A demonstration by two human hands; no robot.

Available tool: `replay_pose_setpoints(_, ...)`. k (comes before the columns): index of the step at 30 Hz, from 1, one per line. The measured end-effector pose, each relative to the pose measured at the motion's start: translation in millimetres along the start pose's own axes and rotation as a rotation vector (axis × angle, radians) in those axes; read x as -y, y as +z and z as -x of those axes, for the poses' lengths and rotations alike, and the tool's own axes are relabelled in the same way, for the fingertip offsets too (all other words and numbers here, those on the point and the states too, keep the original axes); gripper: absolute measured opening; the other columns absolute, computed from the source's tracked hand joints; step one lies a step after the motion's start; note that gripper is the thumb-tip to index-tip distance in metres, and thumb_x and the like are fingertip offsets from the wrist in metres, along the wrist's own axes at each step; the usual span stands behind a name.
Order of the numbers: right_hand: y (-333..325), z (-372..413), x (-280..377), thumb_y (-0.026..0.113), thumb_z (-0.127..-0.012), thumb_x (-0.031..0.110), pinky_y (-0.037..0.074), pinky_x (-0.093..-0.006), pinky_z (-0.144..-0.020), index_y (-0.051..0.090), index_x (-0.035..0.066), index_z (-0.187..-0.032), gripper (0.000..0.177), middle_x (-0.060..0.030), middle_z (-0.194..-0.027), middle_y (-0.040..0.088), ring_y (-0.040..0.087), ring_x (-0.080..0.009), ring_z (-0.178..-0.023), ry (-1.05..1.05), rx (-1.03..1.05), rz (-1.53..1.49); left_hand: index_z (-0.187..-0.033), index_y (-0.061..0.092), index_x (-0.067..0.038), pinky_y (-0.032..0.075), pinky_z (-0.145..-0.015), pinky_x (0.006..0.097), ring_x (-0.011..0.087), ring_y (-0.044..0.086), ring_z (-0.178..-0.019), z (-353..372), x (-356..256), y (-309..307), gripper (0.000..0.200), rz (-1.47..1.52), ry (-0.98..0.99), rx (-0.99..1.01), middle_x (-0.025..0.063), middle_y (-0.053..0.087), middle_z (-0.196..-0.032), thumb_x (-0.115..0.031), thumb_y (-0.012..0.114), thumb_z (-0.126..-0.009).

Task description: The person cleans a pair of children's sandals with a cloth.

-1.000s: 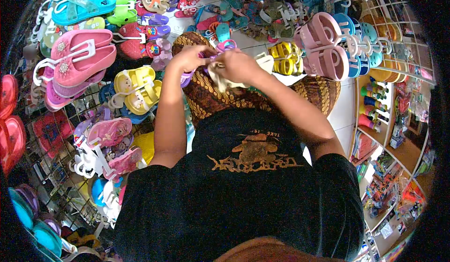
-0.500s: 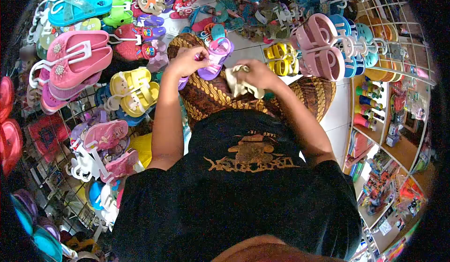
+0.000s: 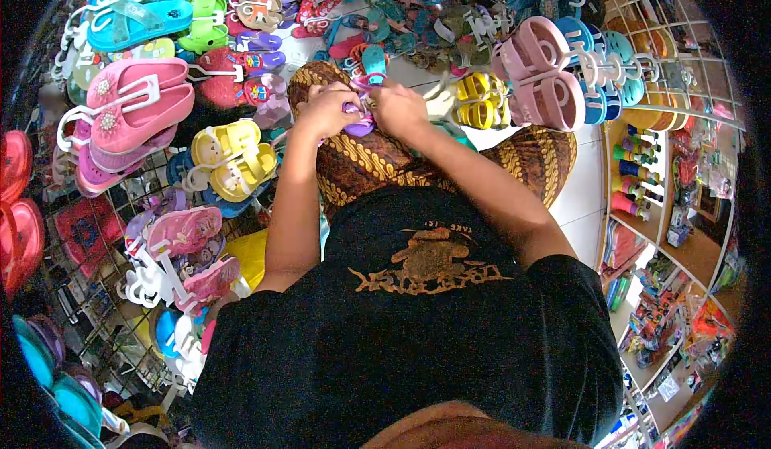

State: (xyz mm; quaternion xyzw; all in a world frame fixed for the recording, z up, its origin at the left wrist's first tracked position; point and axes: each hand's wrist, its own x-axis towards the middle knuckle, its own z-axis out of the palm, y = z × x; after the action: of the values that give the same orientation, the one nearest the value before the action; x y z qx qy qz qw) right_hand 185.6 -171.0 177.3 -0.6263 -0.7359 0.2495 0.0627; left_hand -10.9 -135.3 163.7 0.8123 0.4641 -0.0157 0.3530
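A small purple sandal [image 3: 359, 124] is above my lap, partly covered by my fingers. My left hand [image 3: 328, 113] is closed round it from the left side. My right hand [image 3: 398, 112] is closed at the sandal's strap, with its fingertips hidden behind the hand. Just to the right of my right hand lies a whitish cloth [image 3: 438, 102], partly hidden. Brown patterned fabric [image 3: 361, 164] covers my legs beneath both hands.
Racks on the left hold pink shoes [image 3: 140, 104] and yellow sandals [image 3: 233, 158]. Yellow sandals [image 3: 479, 102] and pink sandals [image 3: 546, 75] hang at the right. Shelves [image 3: 691, 248] with small goods stand farther right. Many sandals fill the area ahead.
My right hand has let go of the whitish cloth and moved left to the sandal. The sandal has tilted and is more covered by my hands.
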Motion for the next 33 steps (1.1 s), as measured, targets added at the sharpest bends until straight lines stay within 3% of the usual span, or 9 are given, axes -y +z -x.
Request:
replay_pose_setpoints(1,11.1,-4.4,-7.2,0.059,-0.084,0.014,0.058,-0.0474,-0.075,0.072,0.008,-0.097,0.019,-0.0150,-0.104,0.070,0.071,-0.0345,-0.088,-0.085,-0.101,0.011,-0.097,0.072,-0.021,0.029,-0.106,0.0456,0.0336,0.047,-0.122,0.7,-0.2,0.6,0.024,0.010,0.000,-0.013,0.0026,0.064,-0.115,-0.034,0.075,-0.078)
replay_pose_setpoints(9,5.9,-41.1,-42.9,0.075,-0.076,0.024,0.055,-0.0440,-0.088,0.072,0.016,-0.107,0.033,-0.0171,-0.102,0.070,0.067,-0.0367,-0.101,-0.404,0.301,-0.211,-0.099,0.070,-0.022,0.038,-0.094,0.0578,0.0355,0.047,-0.118,8.7,-16.1,3.6,0.027,-0.016,-0.176,-0.144,0.0009,0.063,-0.116,-0.037,0.076,-0.077)
replay_pose_setpoints(13,6.1,-28.3,-22.3,0.072,-0.077,0.022,0.056,-0.0437,-0.086,0.070,0.004,-0.102,0.031,-0.0182,-0.102,0.070,0.068,-0.0343,-0.099,-0.292,0.100,0.013,-0.099,0.068,-0.022,0.038,-0.091,0.0620,0.0351,0.047,-0.119,6.9,-12.1,3.1,0.028,0.016,-0.160,-0.141,0.0000,0.063,-0.115,-0.038,0.077,-0.077)
replay_pose_setpoints(17,29.5,-44.5,-13.0,0.070,-0.077,0.021,0.056,-0.0452,-0.084,0.073,0.007,-0.100,0.027,-0.0202,-0.103,0.070,0.068,-0.0348,-0.101,-0.015,0.089,0.026,-0.098,0.066,-0.022,0.038,-0.090,0.0618,0.0341,0.048,-0.119,6.0,-22.3,-5.7,0.029,0.000,-0.197,-0.078,0.0002,0.063,-0.115,-0.038,0.077,-0.077)
replay_pose_setpoints(21,28.1,-58.8,-37.1,0.069,-0.078,0.020,0.055,-0.0443,-0.084,0.073,0.007,-0.102,0.028,-0.0192,-0.102,0.071,0.068,-0.0370,-0.099,-0.309,0.242,-0.046,-0.101,0.066,-0.022,0.038,-0.091,0.0609,0.0343,0.048,-0.119,10.2,-15.8,2.0,0.031,0.011,-0.199,-0.124,0.0011,0.063,-0.115,-0.039,0.077,-0.078)
replay_pose_setpoints(25,-1.6,-50.9,-53.7,0.069,-0.082,0.017,0.050,-0.0360,-0.090,0.070,0.007,-0.116,0.035,-0.0115,-0.111,0.071,0.065,-0.0231,-0.102,-0.520,0.517,-0.382,-0.105,0.065,-0.023,0.037,-0.095,0.0598,0.0360,0.047,-0.121,14.6,-25.2,-4.2,0.034,-0.020,-0.202,-0.130,0.0030,0.063,-0.117,-0.038,0.077,-0.078)
replay_pose_setpoints(28,-10.5,-37.7,-69.8,0.072,-0.081,0.015,0.049,-0.0341,-0.092,0.069,0.007,-0.117,0.037,-0.0095,-0.115,0.068,0.065,-0.0218,-0.103,-0.233,0.566,-0.799,-0.108,0.065,-0.023,0.035,-0.098,0.0595,0.0366,0.044,-0.127,11.7,-15.8,-5.0,0.035,0.085,-0.194,-0.102,0.0051,0.062,-0.122,-0.039,0.076,-0.079)
replay_pose_setpoints(30,-14.5,-18.2,-77.5,0.071,-0.082,0.023,0.053,-0.0392,-0.089,0.063,0.005,-0.120,0.043,-0.0097,-0.110,0.068,0.066,-0.0217,-0.101,0.307,0.549,-1.391,-0.106,0.066,-0.018,0.039,-0.097,0.0526,0.0310,0.050,-0.121,8.4,-0.2,0.4,0.031,0.159,-0.169,-0.106,0.0064,0.065,-0.115,-0.033,0.076,-0.081)
replay_pose_setpoints(33,-6.6,-3.2,-100.2,0.066,-0.084,0.029,0.054,-0.0454,-0.089,0.061,0.007,-0.120,0.042,-0.0101,-0.107,0.070,0.068,-0.0274,-0.096,0.489,0.527,-1.848,-0.099,0.066,-0.010,0.044,-0.091,0.0409,0.0218,0.058,-0.104,4.6,13.7,-9.7,0.023,0.398,-0.038,-0.048,0.0072,0.068,-0.101,-0.022,0.076,-0.082)
